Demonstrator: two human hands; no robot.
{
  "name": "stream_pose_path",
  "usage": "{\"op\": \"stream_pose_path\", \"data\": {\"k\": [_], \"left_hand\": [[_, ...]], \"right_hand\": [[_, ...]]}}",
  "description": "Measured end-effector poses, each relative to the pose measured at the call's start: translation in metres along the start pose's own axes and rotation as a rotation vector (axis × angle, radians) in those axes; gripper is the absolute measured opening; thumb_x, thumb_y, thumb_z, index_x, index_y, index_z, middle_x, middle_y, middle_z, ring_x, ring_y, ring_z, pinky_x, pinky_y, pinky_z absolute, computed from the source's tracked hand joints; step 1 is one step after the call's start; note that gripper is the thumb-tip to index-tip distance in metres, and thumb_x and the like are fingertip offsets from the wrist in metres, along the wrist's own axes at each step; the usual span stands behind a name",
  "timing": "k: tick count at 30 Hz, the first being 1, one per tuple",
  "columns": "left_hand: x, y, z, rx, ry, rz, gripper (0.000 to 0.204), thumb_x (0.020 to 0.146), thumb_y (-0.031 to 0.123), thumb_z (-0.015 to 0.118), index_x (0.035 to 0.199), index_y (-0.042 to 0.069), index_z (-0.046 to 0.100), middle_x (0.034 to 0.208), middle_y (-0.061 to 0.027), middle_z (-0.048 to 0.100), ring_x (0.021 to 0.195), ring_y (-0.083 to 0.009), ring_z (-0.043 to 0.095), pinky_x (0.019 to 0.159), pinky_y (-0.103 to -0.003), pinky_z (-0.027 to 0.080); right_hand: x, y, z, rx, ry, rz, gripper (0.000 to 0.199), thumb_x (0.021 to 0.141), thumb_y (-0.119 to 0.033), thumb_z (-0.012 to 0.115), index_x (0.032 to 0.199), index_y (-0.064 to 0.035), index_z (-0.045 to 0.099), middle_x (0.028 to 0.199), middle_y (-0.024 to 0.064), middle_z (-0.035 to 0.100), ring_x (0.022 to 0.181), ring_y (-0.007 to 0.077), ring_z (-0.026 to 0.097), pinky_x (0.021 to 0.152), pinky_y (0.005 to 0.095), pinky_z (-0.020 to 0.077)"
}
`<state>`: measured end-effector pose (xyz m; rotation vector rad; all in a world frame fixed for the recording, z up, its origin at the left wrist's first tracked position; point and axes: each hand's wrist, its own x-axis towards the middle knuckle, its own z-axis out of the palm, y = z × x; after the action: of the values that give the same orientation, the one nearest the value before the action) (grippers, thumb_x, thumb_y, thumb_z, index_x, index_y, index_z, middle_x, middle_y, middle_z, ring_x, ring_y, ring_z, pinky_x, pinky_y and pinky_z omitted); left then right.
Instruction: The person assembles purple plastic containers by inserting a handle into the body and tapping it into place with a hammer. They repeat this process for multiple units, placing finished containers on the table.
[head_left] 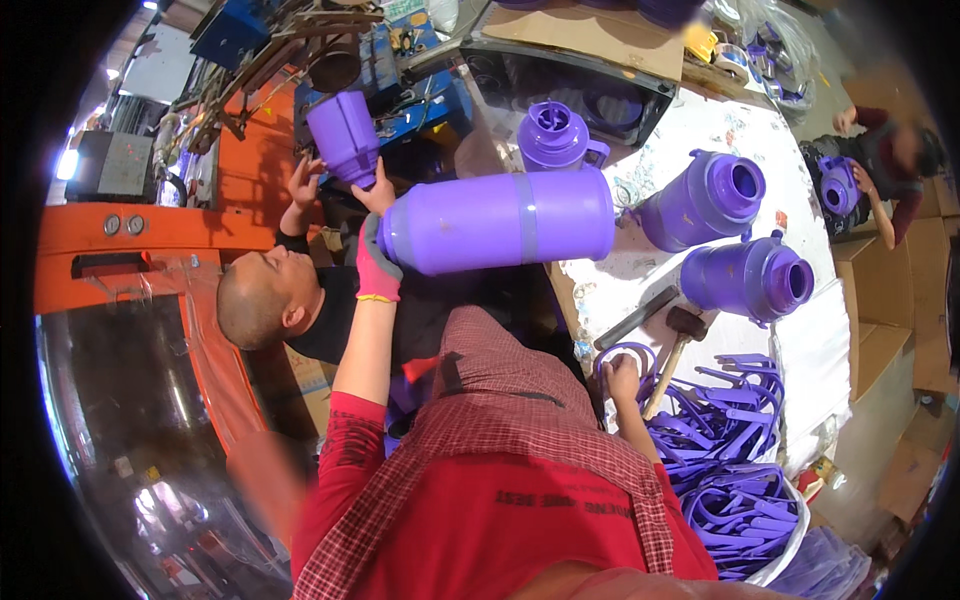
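My left hand (377,268), in a grey and pink glove, grips the end of a large purple flask body (500,220) and holds it lying sideways above the bench edge. My right hand (621,380) is bare and closed on a purple handle ring (622,352) beside a wooden mallet (676,340). Just right of it, a white basin (790,540) holds a heap of several purple handles (730,470). I wear a red shirt and a checked apron.
Three purple jugs (702,200) (748,280) (556,136) lie on the white patterned table (720,120). A co-worker at left lifts a purple shell (345,135) with both hands. Another person (890,160) at far right handles a purple part. Cardboard boxes (890,340) stand right.
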<state>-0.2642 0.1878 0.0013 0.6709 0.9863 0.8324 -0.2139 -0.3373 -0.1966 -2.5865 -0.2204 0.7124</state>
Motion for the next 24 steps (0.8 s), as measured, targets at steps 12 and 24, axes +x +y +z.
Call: {"op": "stream_pose_path", "data": {"k": [12, 24], "left_hand": [[-0.045, 0.012, 0.03, 0.256, -0.42, 0.486, 0.044, 0.101, 0.021, 0.046, 0.139, -0.001, 0.049, 0.134, -0.0139, 0.057, 0.125, -0.0246, 0.054, 0.11, -0.039, 0.039], [-0.245, -0.081, 0.124, 1.088, -1.479, 1.127, 0.075, 0.055, 0.03, 0.091, 0.124, 0.011, 0.066, 0.126, -0.0158, 0.055, 0.115, -0.0385, 0.054, 0.101, -0.05, 0.044]], "right_hand": [[-0.032, -0.037, 0.024, -0.165, 0.036, -0.047, 0.022, 0.091, -0.017, 0.055, 0.105, 0.0001, 0.054, 0.103, 0.0238, 0.061, 0.1, 0.0397, 0.061, 0.079, 0.0509, 0.0518], [-0.09, -0.077, -0.206, 0.995, 0.606, 0.082, 0.02, 0.1, -0.018, 0.057, 0.109, 0.0003, 0.06, 0.07, 0.004, 0.057, 0.049, 0.0124, 0.051, 0.046, 0.0267, 0.0396]]}}
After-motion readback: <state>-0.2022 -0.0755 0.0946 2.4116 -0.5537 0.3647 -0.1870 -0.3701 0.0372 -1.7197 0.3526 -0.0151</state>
